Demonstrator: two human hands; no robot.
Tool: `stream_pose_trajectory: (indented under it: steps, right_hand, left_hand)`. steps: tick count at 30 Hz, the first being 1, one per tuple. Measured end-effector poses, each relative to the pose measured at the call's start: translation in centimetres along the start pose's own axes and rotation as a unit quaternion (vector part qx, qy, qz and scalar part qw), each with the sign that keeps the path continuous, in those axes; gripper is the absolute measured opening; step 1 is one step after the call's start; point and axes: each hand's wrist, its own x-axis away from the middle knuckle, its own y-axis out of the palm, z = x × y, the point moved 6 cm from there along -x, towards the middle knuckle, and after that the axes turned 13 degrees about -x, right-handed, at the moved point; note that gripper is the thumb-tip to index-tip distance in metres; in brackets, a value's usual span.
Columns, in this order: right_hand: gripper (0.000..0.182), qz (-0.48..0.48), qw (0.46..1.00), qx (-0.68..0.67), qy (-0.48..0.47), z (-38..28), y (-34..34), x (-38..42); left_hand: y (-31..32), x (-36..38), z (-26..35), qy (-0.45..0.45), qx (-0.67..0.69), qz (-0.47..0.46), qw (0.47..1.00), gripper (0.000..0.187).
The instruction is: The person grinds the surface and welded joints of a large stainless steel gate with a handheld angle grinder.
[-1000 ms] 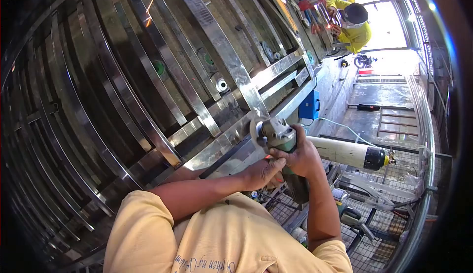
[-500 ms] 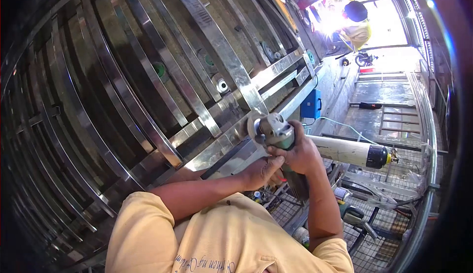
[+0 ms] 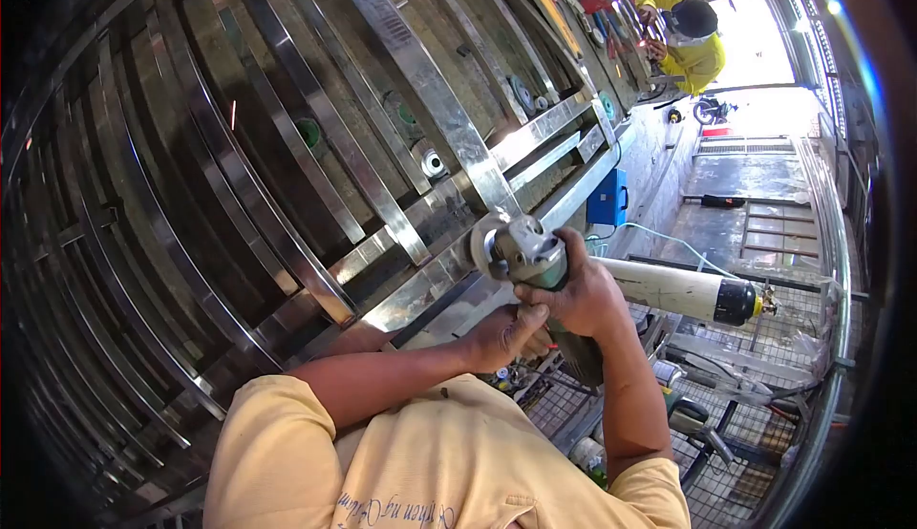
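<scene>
An angle grinder (image 3: 532,254) with a dark green body is in both of my hands, its disc end towards the steel frame. My right hand (image 3: 587,295) wraps round the grinder just behind its metal head. Lower down, my left hand (image 3: 506,340) closes on the tool's body, its thumb on the near side and its fingertips partly hidden. The blurred disc (image 3: 482,241) is at a corner of the shiny steel frame (image 3: 454,133), where a long bar meets the edge rail. Whether it touches the metal cannot be made out.
A person in yellow (image 3: 702,52) works at the back right. Near the edge rail are a blue box (image 3: 607,198) and a white gas cylinder (image 3: 669,288). Another power tool (image 3: 688,416) lies on the mesh at right. Discs and a white roll (image 3: 433,162) lie beneath the bars.
The grinder's head has shifted slightly left and tilted, both hands still on it. A few spark streaks now show over the bars. The bright flash by the other person has gone.
</scene>
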Motion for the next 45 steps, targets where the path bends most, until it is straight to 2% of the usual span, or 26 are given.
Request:
stream_pose_trajectory:
  steps: [3, 4, 7, 9, 12, 20, 23, 35, 38, 45]
  right_hand:
    - [0.093, -0.002, 0.999, -0.002, 0.043, 0.1, -0.1, -0.3]
    - [0.094, -0.006, 1.000, -0.006, 0.018, 0.7, 0.0, -0.1]
    - [0.095, -0.023, 0.999, -0.016, 0.042, 1.5, 0.2, 1.3]
    - [0.097, -0.032, 0.999, -0.010, 0.021, 1.5, 0.1, 1.3]
    - [0.096, -0.027, 0.999, 0.010, 0.018, 0.4, -0.1, 0.2]
    - [0.094, -0.037, 0.999, -0.009, 0.012, 0.8, 0.0, 0.3]
    - [0.095, -0.039, 0.999, 0.007, 0.010, 0.6, -0.3, -0.1]
    - [0.101, -0.023, 0.999, 0.000, 0.023, -0.1, -0.5, -1.0]
    - [0.101, -0.047, 0.999, -0.010, 0.019, -0.2, -0.3, -1.0]
    - [0.099, -0.037, 0.999, -0.031, 0.015, 0.3, -0.1, -0.7]
  left_hand:
    - [-0.5, -0.6, -0.3, -0.002, -0.010, -0.026, 1.000, 0.080]
    - [-0.1, -0.4, -0.3, -0.003, -0.009, -0.037, 0.999, 0.080]
    - [0.8, 0.3, -0.3, -0.007, -0.045, -0.049, 0.998, 0.081]
    - [1.2, 0.4, 0.0, -0.008, -0.069, -0.079, 0.994, 0.080]
    - [0.4, 0.0, -0.1, 0.013, -0.031, -0.027, 0.999, 0.080]
    - [0.4, 0.5, 1.2, -0.015, -0.033, -0.060, 0.998, 0.081]
    - [0.3, 0.0, 1.0, 0.012, -0.012, -0.038, 0.999, 0.080]
    - [-0.9, -0.5, 0.8, 0.029, -0.054, 0.023, 0.998, 0.078]
    - [-0.6, 0.1, 1.4, 0.041, -0.021, 0.037, 0.998, 0.076]
    - [-0.9, -0.2, 0.8, 0.048, -0.092, 0.024, 0.994, 0.073]
